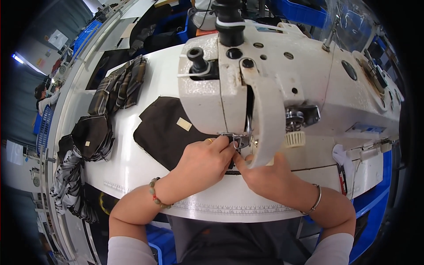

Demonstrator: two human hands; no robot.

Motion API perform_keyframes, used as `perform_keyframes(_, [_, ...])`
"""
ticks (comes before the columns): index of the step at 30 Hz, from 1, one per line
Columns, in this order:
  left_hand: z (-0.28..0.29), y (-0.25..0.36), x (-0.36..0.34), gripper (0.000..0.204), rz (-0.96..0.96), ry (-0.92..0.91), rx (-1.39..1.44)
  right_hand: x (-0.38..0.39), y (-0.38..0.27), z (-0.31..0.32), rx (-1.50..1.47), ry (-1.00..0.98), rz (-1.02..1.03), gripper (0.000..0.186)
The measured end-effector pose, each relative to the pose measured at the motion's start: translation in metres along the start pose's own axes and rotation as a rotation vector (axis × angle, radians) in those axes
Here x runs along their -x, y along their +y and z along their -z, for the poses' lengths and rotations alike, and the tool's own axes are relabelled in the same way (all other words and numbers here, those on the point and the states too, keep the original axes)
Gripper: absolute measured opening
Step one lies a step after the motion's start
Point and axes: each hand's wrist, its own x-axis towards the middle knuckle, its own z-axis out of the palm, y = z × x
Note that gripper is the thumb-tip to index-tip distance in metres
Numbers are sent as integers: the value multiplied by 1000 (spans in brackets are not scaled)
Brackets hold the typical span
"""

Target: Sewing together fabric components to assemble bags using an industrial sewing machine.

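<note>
A white industrial sewing machine point(327, 88) stands over a white worktable point(119, 172) with a ruler along its front edge. A dark brown fabric piece point(157, 130) with a small pale label point(183, 124) lies under the machine head. My left hand point(205, 161) has its fingers bent and pressed together on the fabric's edge, just beside the presser foot point(234, 137). My right hand point(265, 176) pinches at the same edge, its fingertips close to my left hand's and partly hidden behind the machine's white curved arm point(271, 119).
Folded plaid fabric point(117, 86), dark cut pieces point(90, 132) and striped cloth point(68, 185) lie at the left. Scissors point(341, 174) rest at the right, near a blue bin point(373, 201). Another person point(46, 97) works at the far left. Blue crates point(302, 11) stand behind.
</note>
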Motion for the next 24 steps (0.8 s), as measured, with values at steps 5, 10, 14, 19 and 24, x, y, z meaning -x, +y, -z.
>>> perform_keyframes(5, [1,0,0,25,8,-15,-4,1,0,-4,31,26,12,37])
perform_keyframes(10, [13,4,1,27,4,-41,2,7,-6,4,-30,-18,-6,37])
perform_keyframes(14, [24,1,10,27,-56,-118,-23,9,-8,10,-111,-21,54,34])
perform_keyframes(19, [23,6,11,25,-77,-114,-91,9,-8,3,-142,5,67,32])
perform_keyframes(24, [15,11,11,26,-91,-90,-180,10,-7,-4,-138,14,58,35])
